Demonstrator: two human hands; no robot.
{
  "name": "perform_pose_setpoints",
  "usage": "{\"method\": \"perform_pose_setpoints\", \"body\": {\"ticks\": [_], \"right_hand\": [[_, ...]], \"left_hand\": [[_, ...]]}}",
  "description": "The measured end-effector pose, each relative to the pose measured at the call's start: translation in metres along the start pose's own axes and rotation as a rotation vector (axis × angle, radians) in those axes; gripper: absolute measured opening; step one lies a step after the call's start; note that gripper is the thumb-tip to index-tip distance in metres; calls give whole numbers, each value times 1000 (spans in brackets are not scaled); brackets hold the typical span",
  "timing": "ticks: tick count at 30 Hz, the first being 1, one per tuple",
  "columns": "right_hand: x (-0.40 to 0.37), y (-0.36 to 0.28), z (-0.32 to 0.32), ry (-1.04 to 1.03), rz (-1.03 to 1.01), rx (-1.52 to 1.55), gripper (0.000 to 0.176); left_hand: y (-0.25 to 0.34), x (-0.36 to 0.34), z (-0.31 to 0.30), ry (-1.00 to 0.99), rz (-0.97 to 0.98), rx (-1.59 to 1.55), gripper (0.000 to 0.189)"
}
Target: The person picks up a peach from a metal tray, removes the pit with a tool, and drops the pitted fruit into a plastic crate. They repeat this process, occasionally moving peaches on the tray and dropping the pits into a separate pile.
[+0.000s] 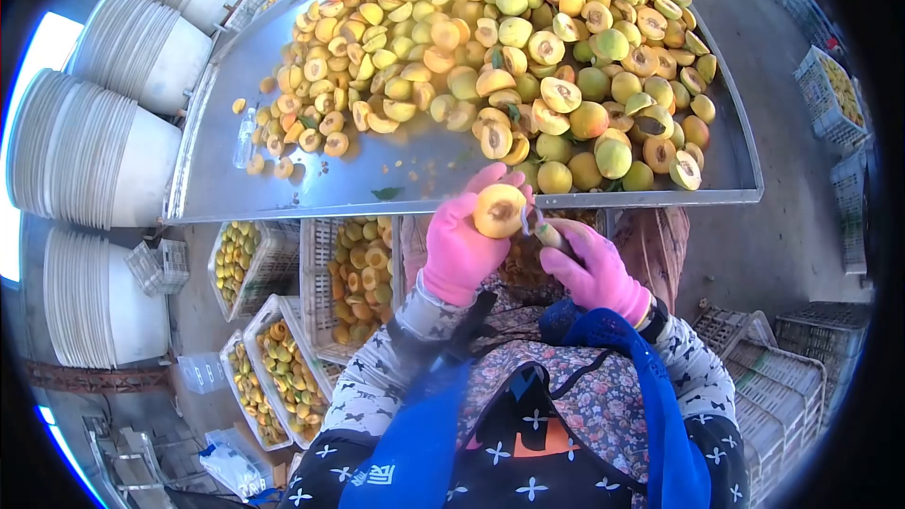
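My left hand point(462, 240), in a pink glove, holds a halved yellow fruit point(499, 211) with its cut face up and a brown hollow at its centre. My right hand point(594, 269), also in a pink glove, is wrapped round the handle of a small pitting tool point(549, 234). The tool's curved metal end is at the right edge of the fruit half. Both hands are just at the near rim of a metal table point(424, 205), which bears a large heap of whole and halved fruit point(528, 57).
Below the table at the left are crates of fruit point(361, 273), point(287, 368). Stacked white basins point(85, 146) line the left side. A clear bottle point(246, 137) lies on the table. Empty crates point(768, 396) are stacked at the lower right, and a filled crate point(830, 94) stands farther back.
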State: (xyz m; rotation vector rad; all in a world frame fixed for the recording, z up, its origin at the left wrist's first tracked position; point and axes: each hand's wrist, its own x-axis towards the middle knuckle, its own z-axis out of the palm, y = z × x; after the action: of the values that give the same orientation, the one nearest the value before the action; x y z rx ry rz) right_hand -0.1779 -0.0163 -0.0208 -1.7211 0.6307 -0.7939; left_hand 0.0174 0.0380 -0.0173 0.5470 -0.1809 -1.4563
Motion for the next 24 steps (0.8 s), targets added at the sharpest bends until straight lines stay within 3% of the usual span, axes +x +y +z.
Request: {"method": "perform_pose_setpoints", "body": {"ticks": [2, 3, 6, 10, 14, 17, 24], "right_hand": [[4, 16, 12, 33, -122, -199, 35], [10, 18, 16, 51, -187, -300, 36], [15, 7, 13, -24, -115, -337, 42], [28, -1, 8, 72, -298, -361, 33], [30, 2, 10, 33, -292, -431, 30], [30, 5, 14, -69, -122, -589, 26], [28, 9, 29, -98, -37, -387, 26]], "left_hand": [[0, 7, 3, -115, -42, -20, 56], [-2, 10, 3, -148, -47, 12, 49], [-1, 8, 14, 66, 52, 149, 35], [1, 7, 25, 95, 165, 127, 26], [-3, 8, 23, 79, 187, 122, 23], [-8, 10, 23, 138, 216, 154, 22], [-16, 10, 30, 245, 355, 257, 23]]}}
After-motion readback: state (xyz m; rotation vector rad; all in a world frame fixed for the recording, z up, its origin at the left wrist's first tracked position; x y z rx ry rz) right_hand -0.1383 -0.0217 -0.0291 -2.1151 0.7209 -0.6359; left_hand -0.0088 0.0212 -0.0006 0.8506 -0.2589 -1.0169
